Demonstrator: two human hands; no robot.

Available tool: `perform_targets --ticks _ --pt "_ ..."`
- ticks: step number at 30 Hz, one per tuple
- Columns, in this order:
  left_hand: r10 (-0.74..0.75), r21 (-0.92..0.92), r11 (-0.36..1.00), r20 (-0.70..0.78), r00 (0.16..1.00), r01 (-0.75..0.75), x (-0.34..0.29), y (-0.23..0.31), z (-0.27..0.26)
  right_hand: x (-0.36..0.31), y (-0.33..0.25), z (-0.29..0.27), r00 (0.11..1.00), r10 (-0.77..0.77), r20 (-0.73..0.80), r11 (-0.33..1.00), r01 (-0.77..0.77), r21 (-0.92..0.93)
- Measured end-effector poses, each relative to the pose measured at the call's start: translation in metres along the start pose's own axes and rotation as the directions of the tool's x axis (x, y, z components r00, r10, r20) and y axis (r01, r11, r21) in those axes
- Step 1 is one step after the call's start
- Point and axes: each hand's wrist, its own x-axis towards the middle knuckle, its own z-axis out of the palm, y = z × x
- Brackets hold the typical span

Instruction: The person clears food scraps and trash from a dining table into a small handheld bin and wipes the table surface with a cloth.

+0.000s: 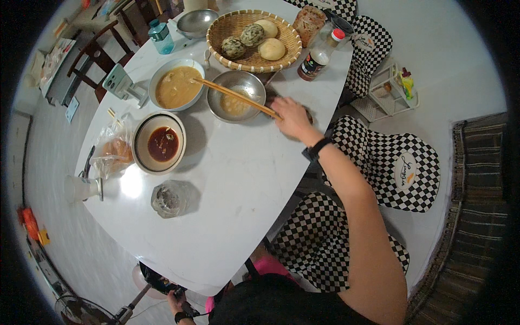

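Note:
My right hand (pixel 294 118), slightly blurred, reaches over the right side of the table with its fingers closed on wooden chopsticks (pixel 238 96). They slant left across a metal bowl (pixel 260 84) with pale, wet food, their far ends near the rim of a bowl of yellowish-brown soup (pixel 201 69). A dark thing beside the hand is mostly hidden. Below the table's near edge, my left hand (pixel 176 302) is closed around a black object (pixel 160 280) whose kind I cannot make out. A bowl of dark sauce (pixel 138 161) stands nearer on the table.
A woven basket (pixel 216 51) holds several buns, beside a red-capped bottle (pixel 319 56). Also on the white table (pixel 233 184) are a clear glass (pixel 169 199), a plastic bag (pixel 115 149), a phone on a stand (pixel 120 82) and a teal bottle (pixel 160 37). Checkered chairs (pixel 390 162) line the right side.

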Motion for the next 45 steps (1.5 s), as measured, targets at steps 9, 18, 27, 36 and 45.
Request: perform_targets --ticks 9,18,27,36,45 --pt "-0.071 0.066 0.996 0.060 0.996 0.067 0.012 -0.008 -0.015 -0.077 -0.092 0.001 0.980 -0.190 0.058 0.981 0.188 0.044" --pt "-0.100 -0.119 0.986 0.160 0.982 0.119 0.011 -0.012 -0.023 -0.113 -0.197 0.010 0.876 -0.479 -0.060 0.840 0.477 0.258" --pt "-0.107 -0.237 0.958 0.238 0.965 0.164 0.023 -0.010 -0.027 -0.074 -0.114 0.013 0.971 0.214 -0.106 0.962 -0.191 0.198" --pt "0.083 0.143 0.981 0.281 0.956 -0.127 0.016 0.035 -0.015 -0.141 -0.265 0.025 0.987 -0.151 0.052 0.983 0.144 0.118" --pt "-0.054 0.301 0.949 0.440 0.897 -0.090 0.049 0.051 -0.026 -0.237 -0.436 0.047 0.925 -0.353 0.139 0.934 0.342 0.100"
